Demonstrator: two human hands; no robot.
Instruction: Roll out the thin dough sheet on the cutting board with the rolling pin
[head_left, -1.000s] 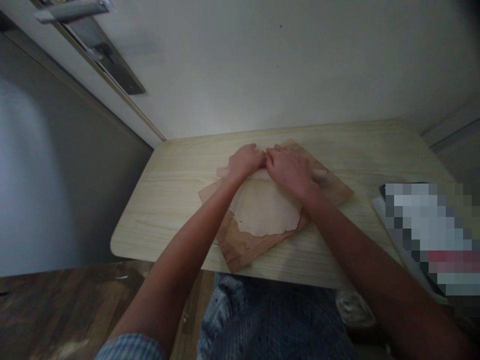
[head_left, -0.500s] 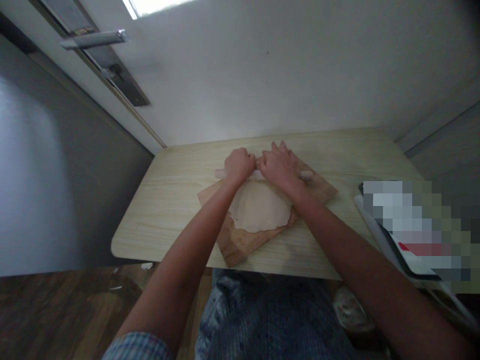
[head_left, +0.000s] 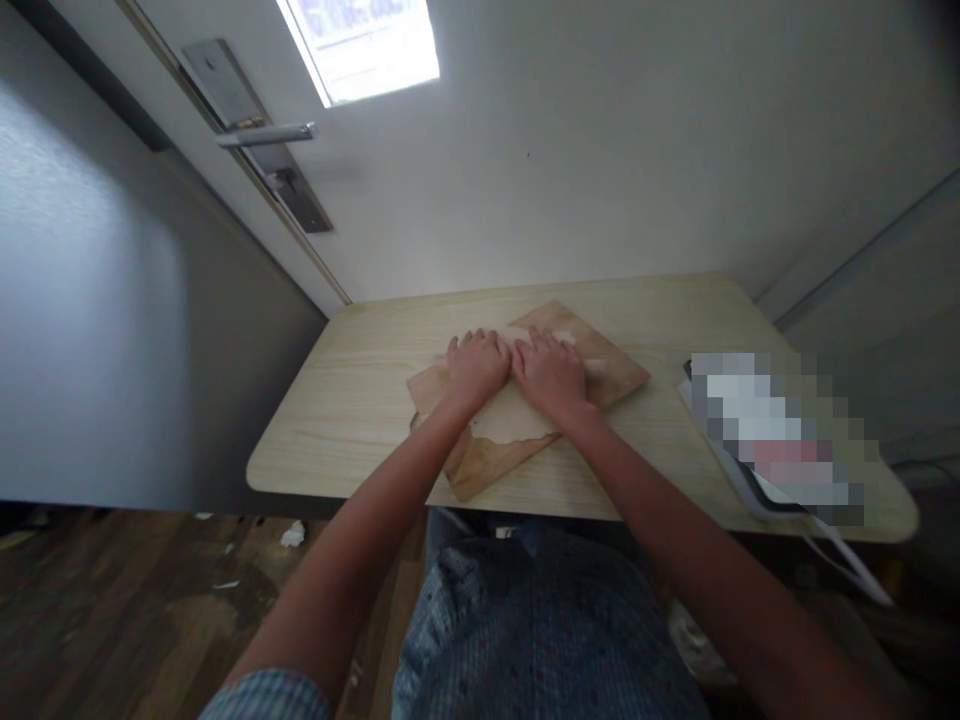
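Note:
A thin sheet of pale dough [head_left: 510, 418] lies on a wooden board [head_left: 480, 472], which sits at an angle on the table. Across the dough runs a light wooden rolling pin [head_left: 595, 368], mostly hidden beneath my hands. My left hand [head_left: 478, 365] presses on the pin with its palm, fingers stretched forward. Right beside it, my right hand [head_left: 550, 375] also rests on the pin, its fingers spread over the far side. Some dough shows beyond my fingertips, and its nearer edge is ragged.
The light wood table [head_left: 337, 400] stands against a white door with a metal handle [head_left: 266, 135]. To the right, a flat dark-and-white item [head_left: 724, 465], partly blurred out, lies near the table's edge. White scraps [head_left: 293, 533] are on the floor at left.
Both hands and the rolling pin have come back toward me, from the dough's far edge to its middle. My left fingers, curled before, are now stretched. The view has tilted up.

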